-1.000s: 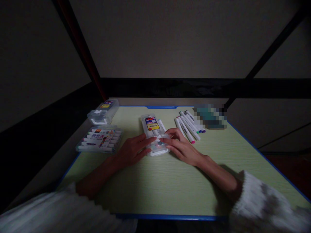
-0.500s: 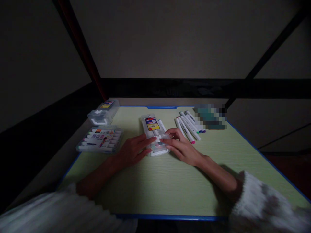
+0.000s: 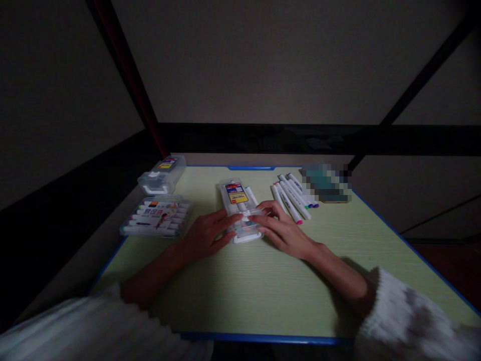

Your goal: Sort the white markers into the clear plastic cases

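Head view: apparently working at front latch [image 3: 245,218] of labelled clear case [image 3: 237,193], in middle of counter [image 3: 225,291].
Touching case front with parted fingers of left hand [image 3: 206,233] and right hand [image 3: 289,235]; cannot tell if pinching. Next, probably calling for even pressure on latch.

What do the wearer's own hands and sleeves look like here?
The left hand and right hand are ungloved, with no ring or watch that I can make out. The left sleeve is whitish and ribbed; the right sleeve is whitish, fluffy-looking, with darker patches.
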The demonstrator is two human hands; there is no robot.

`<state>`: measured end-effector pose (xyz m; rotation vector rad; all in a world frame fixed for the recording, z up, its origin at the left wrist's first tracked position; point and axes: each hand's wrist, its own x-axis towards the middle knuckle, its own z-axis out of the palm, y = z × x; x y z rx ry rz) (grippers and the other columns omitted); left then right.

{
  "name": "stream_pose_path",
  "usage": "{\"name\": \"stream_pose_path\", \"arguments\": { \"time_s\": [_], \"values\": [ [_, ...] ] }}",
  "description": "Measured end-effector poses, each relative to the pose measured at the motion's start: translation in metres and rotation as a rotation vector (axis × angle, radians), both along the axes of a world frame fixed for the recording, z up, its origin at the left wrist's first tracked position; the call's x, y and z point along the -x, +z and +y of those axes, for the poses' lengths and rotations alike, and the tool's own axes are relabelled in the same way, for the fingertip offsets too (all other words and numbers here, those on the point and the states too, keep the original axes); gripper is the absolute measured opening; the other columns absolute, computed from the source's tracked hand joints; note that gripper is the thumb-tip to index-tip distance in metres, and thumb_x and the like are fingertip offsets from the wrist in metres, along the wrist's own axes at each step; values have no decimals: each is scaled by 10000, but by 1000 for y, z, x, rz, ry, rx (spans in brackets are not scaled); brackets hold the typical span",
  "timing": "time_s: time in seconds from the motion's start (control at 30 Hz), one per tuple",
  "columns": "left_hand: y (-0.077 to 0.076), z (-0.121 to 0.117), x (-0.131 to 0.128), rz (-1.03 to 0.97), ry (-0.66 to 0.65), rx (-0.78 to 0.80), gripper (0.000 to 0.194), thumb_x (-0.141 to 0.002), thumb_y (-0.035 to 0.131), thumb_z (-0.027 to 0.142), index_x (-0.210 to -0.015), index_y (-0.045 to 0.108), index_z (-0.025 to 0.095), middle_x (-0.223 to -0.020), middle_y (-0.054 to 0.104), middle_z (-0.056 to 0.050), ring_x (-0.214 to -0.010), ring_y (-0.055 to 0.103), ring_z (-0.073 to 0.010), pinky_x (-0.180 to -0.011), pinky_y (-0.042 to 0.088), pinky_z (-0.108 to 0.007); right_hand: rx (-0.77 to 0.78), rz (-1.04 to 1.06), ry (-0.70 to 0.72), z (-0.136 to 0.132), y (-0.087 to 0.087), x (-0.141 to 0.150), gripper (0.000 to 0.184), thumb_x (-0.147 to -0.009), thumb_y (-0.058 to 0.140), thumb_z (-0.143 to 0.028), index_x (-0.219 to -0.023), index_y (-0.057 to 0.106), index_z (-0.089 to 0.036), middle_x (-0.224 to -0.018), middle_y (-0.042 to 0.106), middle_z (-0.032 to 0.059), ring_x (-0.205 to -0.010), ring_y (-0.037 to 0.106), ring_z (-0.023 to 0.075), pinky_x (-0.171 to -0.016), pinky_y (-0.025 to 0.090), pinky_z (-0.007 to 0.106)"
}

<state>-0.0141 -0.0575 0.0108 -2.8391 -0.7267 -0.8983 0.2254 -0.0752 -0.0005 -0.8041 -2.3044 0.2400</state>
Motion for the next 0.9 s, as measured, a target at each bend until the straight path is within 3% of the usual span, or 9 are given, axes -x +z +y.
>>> {"name": "stream_pose_path", "arguments": {
  "time_s": [0.9],
  "values": [
    [0, 3, 2, 31, 88, -21, 360, -920, 343, 291, -1182, 526, 127, -836, 569, -73, -706, 567, -149, -608, 482, -244, -22, -64, -123, 0, 3, 6, 322, -901, 415, -295, -1210, 463, -220, -1173, 405, 116, -1005, 526, 230, -856, 493, 421]
  ]
}}
